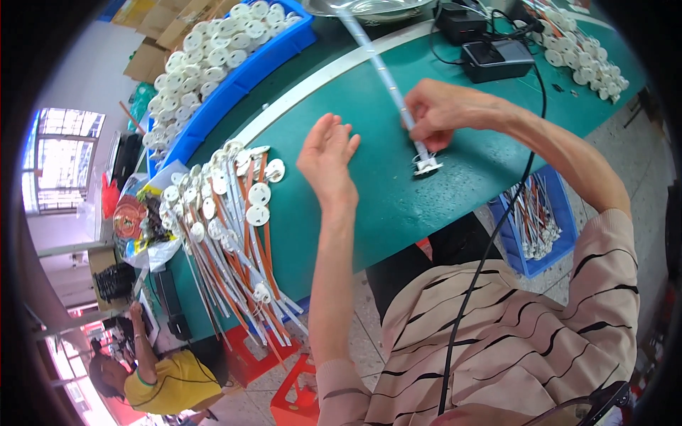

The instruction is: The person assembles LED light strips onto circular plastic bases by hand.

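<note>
My right hand (432, 117) is closed around a long, narrow white LED strip (383, 71), pinching it near its lower end. That end carries a white round cap (427, 166) with thin wires, close to the green tabletop. The far end of the strip reaches up to a shiny metal dish (369, 8). Palm up and fingers loosely stretched, my left hand (328, 153) holds nothing above the table. To its left lies a large bundle of strips (245, 234), silver and orange-brown, with white discs at their ends.
A blue bin (245, 78) heaped with white discs stands at the far left. Black power adapters (497, 59) with cables and another disc pile (579, 60) lie at the far right. Below the table edge are a blue crate (533, 220) of strips and red stools (295, 397). A person in yellow (174, 383) sits lower left.
</note>
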The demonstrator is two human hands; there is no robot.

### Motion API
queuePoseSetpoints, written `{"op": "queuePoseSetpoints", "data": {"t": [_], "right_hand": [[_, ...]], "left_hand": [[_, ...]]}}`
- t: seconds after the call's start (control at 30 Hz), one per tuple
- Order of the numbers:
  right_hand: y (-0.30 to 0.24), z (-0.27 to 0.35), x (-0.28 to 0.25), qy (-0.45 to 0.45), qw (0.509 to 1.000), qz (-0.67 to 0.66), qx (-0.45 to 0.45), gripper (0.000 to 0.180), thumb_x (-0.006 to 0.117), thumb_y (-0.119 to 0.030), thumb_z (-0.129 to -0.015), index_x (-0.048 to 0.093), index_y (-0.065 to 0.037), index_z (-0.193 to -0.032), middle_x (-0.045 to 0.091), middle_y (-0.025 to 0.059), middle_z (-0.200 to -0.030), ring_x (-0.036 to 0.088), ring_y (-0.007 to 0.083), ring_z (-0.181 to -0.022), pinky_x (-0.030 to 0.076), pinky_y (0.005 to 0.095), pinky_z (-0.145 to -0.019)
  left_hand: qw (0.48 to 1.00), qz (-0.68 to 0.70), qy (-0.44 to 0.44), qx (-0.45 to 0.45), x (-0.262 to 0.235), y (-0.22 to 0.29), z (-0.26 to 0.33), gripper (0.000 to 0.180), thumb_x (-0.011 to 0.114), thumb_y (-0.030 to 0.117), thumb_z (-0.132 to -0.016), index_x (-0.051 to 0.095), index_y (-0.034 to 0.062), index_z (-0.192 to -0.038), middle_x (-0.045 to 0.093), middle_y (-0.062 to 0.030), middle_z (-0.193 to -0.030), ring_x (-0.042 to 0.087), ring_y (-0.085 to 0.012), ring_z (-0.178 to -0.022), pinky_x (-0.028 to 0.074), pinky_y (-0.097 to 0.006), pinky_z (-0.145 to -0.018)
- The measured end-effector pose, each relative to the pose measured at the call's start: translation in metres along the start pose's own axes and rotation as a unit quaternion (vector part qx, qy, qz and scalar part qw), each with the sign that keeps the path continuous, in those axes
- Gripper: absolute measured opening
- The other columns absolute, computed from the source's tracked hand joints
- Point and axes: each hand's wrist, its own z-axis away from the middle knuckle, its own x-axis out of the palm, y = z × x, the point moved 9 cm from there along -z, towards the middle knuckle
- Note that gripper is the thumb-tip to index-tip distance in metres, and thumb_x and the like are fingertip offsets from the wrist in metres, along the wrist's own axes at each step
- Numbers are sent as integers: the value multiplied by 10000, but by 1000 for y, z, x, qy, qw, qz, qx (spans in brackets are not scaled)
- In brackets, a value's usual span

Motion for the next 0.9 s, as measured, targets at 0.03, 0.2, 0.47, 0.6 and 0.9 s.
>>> {"op": "queuePoseSetpoints", "data": {"t": [0.03, 0.2, 0.47, 0.6, 0.9], "right_hand": [[8, 0, -2, -9, 999, 25, 44, 216, 613, -134, -742, 569, 61, -825, 619, 105, -662, 614, 147, -544, 514, 250, -489], [15, -4, -9, -36, 986, 111, 117, 194, 651, -103, -735, 563, 60, -790, 622, 118, -658, 621, 158, -544, 524, 261, -487], [20, -9, -2, -90, 988, 21, 124, 183, 687, -106, -718, 580, 34, -768, 639, 130, -680, 642, 158, -579, 540, 259, -505], [-2, -4, -17, -34, 957, 255, 135, 200, 653, -123, -731, 582, 39, -639, 612, 117, -579, 620, 165, -493, 532, 257, -478], [-147, -33, 33, 171, 821, 312, -447, 154, 577, -170, -750, 578, -15, -746, 595, 136, -682, 607, 201, -661, 476, 354, -596]], "left_hand": [[1000, 4, -3, 9, 2, -1, 0, 306, 588, 33, -836, 531, -79, -1115, 572, -145, -1056, 595, -222, -908, 538, -320, -751], [999, -24, -13, 18, 5, -2, -1, 322, 570, -13, -814, 522, -89, -1123, 570, -159, -1062, 599, -217, -899, 536, -305, -752], [999, -32, -22, 22, 9, -2, -1, 336, 551, -45, -799, 519, -91, -1130, 571, -164, -1068, 601, -214, -890, 530, -305, -747], [999, -33, -19, 23, 6, -2, -1, 329, 542, -52, -796, 527, -89, -1122, 575, -161, -1069, 604, -208, -876, 529, -302, -744], [991, -95, -42, 83, 7, -2, 0, 352, 568, -17, -785, 553, -13, -1136, 610, -99, -1002, 600, -191, -853, 520, -288, -725]]}}
